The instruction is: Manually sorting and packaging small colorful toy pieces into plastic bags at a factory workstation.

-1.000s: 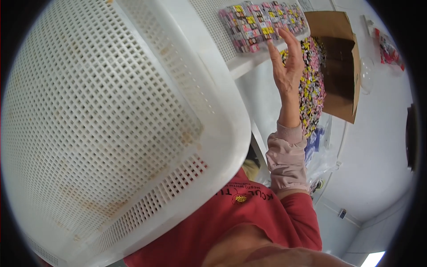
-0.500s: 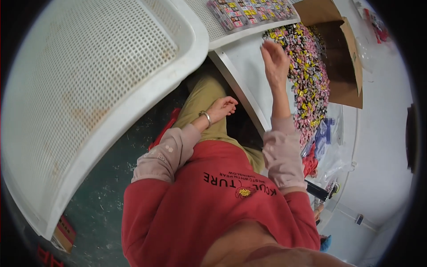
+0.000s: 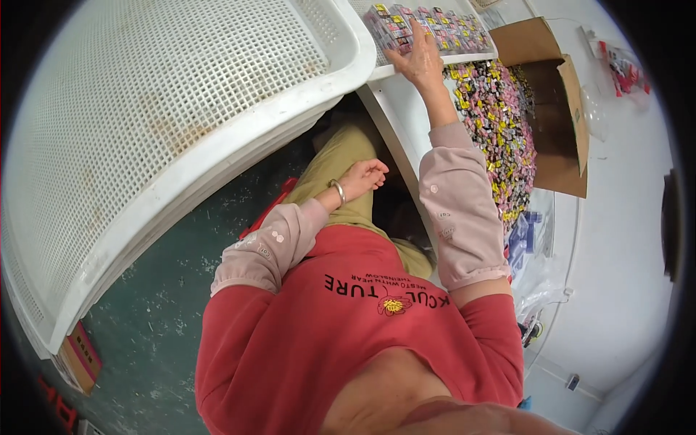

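My right hand (image 3: 422, 64) reaches up to the white tray (image 3: 475, 56) at the top, its thumb and fingers spread. Its fingertips lie over the left end of a row of clear packs (image 3: 451, 29) filled with small pink, yellow and black pieces. Whether they press on a pack cannot be told. Over my lap, my left hand (image 3: 362, 180) rests with fingers loosely bent and nothing visible in it. A heap of small wrapped pieces (image 3: 496, 130) in pink, yellow and black lies on the white tabletop, right of my right forearm.
Stacked white mesh trays (image 3: 217, 87) fill the left side. An open cardboard box (image 3: 554, 109) lies on its side beside the heap. Blue items (image 3: 523, 235) and clear plastic film (image 3: 540, 272) sit nearer me on the right. A printed carton (image 3: 81, 355) stands on the green floor.
My right hand has moved up and left from beside the heap to the packs, its fingers spreading. My left hand has stayed over my lap. The view has shifted slightly.
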{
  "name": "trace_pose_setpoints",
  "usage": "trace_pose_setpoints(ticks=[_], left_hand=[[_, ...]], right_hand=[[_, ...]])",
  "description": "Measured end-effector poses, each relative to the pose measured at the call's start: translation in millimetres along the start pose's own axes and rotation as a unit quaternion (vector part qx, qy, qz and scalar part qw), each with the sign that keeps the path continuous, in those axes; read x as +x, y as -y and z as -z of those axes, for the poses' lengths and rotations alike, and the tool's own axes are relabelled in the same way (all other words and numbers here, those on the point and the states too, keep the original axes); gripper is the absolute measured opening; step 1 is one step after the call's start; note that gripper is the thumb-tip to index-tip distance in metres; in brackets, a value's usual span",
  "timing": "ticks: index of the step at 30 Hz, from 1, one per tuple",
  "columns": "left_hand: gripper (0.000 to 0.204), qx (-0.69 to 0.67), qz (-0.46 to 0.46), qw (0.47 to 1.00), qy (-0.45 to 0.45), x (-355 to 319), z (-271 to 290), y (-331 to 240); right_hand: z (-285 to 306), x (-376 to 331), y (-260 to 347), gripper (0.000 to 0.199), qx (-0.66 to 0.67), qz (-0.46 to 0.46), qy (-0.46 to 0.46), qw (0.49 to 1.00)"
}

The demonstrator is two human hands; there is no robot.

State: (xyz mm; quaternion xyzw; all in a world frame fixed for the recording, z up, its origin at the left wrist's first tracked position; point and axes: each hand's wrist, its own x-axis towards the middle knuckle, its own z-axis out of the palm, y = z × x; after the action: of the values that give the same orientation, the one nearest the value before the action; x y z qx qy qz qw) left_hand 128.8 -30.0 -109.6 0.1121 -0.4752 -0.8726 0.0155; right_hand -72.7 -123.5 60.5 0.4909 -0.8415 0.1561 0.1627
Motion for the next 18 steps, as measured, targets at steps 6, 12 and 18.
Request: trace_pose_setpoints(ticks=[6, 12, 18], left_hand=[[0.019, -0.011, 0.008, 1.000, 0.002, 4.3, -2.0, -4.2], [0.021, -0.007, -0.007, 1.000, 0.015, 6.4, 0.9, -2.2], [0.022, -0.019, 0.005, 1.000, 0.015, 6.5, 0.7, -5.4]], right_hand=[[3.0, 7.7, -28.4, 0.050, 0.066, 0.006, 0.050, 0.997], [15.9, 12.6, -24.9, 0.042, 0.122, -0.050, 0.078, 0.988], [33.5, 17.2, -7.7, 0.039, 0.120, -0.101, 0.081, 0.984]])
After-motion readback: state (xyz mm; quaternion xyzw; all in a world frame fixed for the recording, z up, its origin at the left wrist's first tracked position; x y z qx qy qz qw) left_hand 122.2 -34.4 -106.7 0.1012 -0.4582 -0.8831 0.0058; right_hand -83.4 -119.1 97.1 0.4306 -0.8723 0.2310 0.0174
